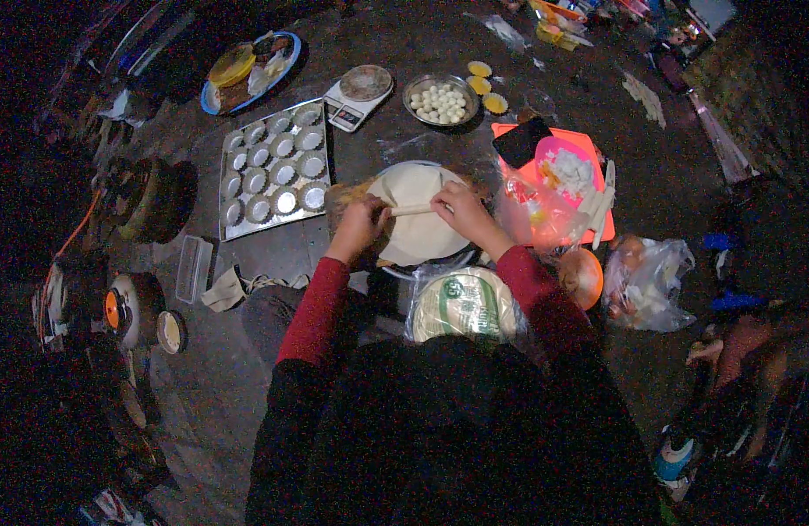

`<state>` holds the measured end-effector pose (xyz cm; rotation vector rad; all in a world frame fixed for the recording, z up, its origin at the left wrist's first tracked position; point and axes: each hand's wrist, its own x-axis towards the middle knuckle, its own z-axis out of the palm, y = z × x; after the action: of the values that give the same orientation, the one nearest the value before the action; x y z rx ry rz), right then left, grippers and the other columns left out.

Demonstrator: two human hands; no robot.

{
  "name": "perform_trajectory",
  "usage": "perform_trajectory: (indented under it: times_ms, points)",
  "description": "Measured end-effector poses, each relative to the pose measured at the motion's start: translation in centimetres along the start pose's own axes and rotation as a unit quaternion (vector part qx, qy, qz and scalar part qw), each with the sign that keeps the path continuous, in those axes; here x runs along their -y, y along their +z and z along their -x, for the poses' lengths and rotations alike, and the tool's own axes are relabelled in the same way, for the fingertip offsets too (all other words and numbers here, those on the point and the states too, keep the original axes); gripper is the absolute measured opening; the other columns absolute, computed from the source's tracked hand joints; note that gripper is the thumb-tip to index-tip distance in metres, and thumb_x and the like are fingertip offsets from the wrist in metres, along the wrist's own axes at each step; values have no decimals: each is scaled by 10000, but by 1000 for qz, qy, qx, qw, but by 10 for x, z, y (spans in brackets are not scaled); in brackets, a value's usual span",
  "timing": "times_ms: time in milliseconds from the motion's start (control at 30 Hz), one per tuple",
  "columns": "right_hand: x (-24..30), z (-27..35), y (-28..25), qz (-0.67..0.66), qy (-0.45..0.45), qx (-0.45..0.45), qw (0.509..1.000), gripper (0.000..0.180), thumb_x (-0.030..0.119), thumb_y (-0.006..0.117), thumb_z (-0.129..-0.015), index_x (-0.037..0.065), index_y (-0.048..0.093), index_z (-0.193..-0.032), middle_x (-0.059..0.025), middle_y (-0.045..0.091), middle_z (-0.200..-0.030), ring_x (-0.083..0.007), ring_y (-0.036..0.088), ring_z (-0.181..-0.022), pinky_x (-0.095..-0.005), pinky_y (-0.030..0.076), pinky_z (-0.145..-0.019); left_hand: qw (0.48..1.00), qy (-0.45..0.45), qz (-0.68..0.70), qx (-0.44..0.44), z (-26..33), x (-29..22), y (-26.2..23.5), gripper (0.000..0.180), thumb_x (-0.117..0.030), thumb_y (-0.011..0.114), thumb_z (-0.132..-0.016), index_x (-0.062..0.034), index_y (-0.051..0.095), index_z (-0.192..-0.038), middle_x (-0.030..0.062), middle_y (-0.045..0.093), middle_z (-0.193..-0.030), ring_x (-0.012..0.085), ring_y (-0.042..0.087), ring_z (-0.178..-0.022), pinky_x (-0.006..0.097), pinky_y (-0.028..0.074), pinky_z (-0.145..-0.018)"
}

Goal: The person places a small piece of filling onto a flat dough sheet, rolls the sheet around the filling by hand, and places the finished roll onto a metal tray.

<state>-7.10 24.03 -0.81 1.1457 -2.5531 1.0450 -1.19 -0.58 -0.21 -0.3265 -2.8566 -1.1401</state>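
A pale round wrapper sheet [415, 241] lies spread over a plate in front of me, its far edge showing beyond my hands. Across its middle sits a thin pale roll [411, 210], apparently rolled wrapper. My left hand [361, 226] closes on the roll's left end, and my right hand [462, 213] pinches its right end with bent fingers. Any filling is hidden. Close to my lap, a clear plastic pack [464, 307] with green print holds more round wrappers. Several finished-looking pale rolls [603, 203] rest at the right edge of an orange tray [552, 134].
On that tray are a pink bowl [566, 171] of white filling and a black phone [521, 142]. A baking tray [276, 230] of fluted tins stands left, beside a kitchen scale [358, 96]. Beyond lies a bowl [440, 99] of small white balls. A plastic bag [652, 285] sits right.
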Motion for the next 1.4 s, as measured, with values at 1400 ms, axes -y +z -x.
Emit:
perform_trajectory:
  times_ms: [1400]
  points:
    - [-3,-10,-12,40,0,39,998,164,163,677,-811,37,647,-911,-119,593,-928,-310,584,-937,-404,476,-824,997,25,13,-70,-10,9,7,172,-86,690,-792,22,685,-926,189,615,-939,367,604,-891,422,492,-789]
